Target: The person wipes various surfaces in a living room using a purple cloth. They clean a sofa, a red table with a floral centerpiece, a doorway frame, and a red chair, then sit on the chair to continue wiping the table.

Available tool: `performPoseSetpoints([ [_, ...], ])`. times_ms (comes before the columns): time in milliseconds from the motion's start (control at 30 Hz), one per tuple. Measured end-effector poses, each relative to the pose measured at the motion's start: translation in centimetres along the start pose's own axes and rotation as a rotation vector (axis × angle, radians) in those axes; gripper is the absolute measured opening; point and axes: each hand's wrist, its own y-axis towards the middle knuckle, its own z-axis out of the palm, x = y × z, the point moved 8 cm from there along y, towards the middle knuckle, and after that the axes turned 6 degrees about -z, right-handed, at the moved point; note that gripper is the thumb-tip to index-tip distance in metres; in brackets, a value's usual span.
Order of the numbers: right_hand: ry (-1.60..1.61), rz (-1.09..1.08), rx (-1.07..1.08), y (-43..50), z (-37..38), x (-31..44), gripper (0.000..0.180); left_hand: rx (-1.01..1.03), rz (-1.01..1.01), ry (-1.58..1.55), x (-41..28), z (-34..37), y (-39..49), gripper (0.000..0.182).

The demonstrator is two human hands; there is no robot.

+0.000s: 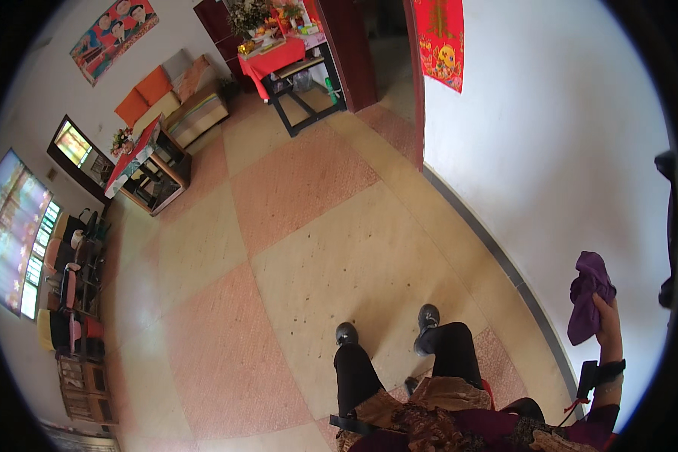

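Observation:
My right hand (607,317) is raised at the far right in front of the white wall (542,141), its fingers closed around a crumpled purple cloth (589,296). A black strap (609,372) with a small device circles the wrist below it. Whether the cloth touches the wall cannot be told. My left hand is out of view. Before me lies the tiled floor (316,243), in beige and reddish squares with small dark specks, and my black shoes (347,333) stand on it.
A dark baseboard (486,240) runs along the wall at right, up to a doorway (392,73). Ahead stands a table with a red cloth (277,59). A sofa (198,116), a low table (147,141) and several chairs (70,282) line the left side.

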Motion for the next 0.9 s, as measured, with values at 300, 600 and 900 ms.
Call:
performPoseSetpoints([
  [300, -0.117, -0.258, -0.088, -1.5, -0.3, 11.8, 0.057, 0.111, 0.198, 0.393, -10.0, -2.1, 2.2, 0.034],
  [600, -0.143, -0.655, -0.432, -3.1, -2.3, 23.0, 0.066, 0.016, 0.518, 0.86, -16.0, -6.9, 6.1, 0.034],
  [900, 0.006, -0.793, -0.621, 1.0, -4.0, 20.2, 0.052, -0.242, 0.444, 0.645, -23.6, -13.2, 3.4, 0.046],
])
